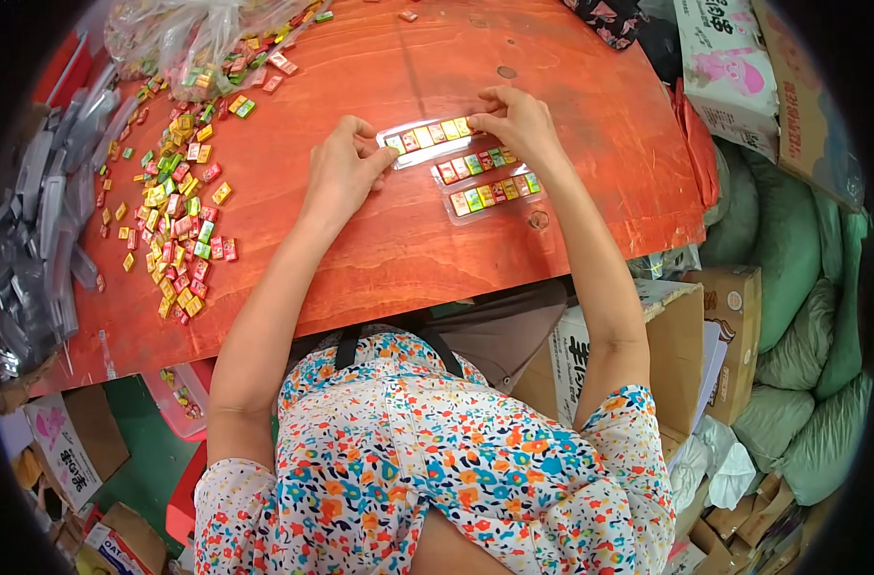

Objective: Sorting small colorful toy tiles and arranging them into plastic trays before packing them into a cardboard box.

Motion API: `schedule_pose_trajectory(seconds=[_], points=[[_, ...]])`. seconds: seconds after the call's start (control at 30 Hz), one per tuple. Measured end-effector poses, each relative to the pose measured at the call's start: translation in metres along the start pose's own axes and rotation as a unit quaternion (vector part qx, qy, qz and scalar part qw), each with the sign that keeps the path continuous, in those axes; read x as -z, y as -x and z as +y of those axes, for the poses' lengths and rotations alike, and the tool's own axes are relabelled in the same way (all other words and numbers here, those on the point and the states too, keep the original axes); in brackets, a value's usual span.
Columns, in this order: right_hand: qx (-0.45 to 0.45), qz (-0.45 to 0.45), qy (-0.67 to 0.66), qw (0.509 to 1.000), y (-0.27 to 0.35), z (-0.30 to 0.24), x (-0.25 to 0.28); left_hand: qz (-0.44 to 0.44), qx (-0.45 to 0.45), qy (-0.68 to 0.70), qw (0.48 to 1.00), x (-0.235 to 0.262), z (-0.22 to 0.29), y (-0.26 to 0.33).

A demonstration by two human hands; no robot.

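Observation:
A clear plastic tray [427, 156] holds a single row of small wrapped pieces [424, 137], red, yellow and green. At its left end, the thumb and fingers of my left hand [343, 165] are closed on the edge. My right hand [519, 125] pinches the opposite end, its thumb over the last pieces, which it partly hides. Just nearer to me lie two more filled trays, a middle one [475, 165] and a lower one [497, 194], one below the other. My right wrist passes close beside the right end of the middle tray.
Loose wrapped pieces [178, 220] are heaped on the left of the red wooden table [360, 278]. Behind them sits a clear plastic bag [192, 43]. Stacked empty plastic trays [34, 211] line the left edge. Cartons [729, 72] and green sacks [777, 249] stand to the right.

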State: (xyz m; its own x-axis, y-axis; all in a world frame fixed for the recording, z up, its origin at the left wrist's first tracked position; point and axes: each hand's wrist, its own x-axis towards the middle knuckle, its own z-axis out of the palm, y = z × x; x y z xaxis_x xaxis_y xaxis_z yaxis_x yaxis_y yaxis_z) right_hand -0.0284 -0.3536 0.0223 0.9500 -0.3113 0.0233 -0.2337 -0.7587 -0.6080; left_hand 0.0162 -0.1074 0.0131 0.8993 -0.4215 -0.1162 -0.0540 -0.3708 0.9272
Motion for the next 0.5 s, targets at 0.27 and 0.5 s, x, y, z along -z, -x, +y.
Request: schedule_pose_trajectory(seconds=[0.27,0.5], points=[[0.020,-0.080,-0.005,0.997,-0.020,-0.001,0.005,0.002,0.042,0.027,0.999,-0.004,-0.003,-0.011],[-0.001,-0.022,-0.137,0.990,0.013,0.018,0.031,-0.043,0.001,0.165,0.985,-0.019,0.010,0.006]])
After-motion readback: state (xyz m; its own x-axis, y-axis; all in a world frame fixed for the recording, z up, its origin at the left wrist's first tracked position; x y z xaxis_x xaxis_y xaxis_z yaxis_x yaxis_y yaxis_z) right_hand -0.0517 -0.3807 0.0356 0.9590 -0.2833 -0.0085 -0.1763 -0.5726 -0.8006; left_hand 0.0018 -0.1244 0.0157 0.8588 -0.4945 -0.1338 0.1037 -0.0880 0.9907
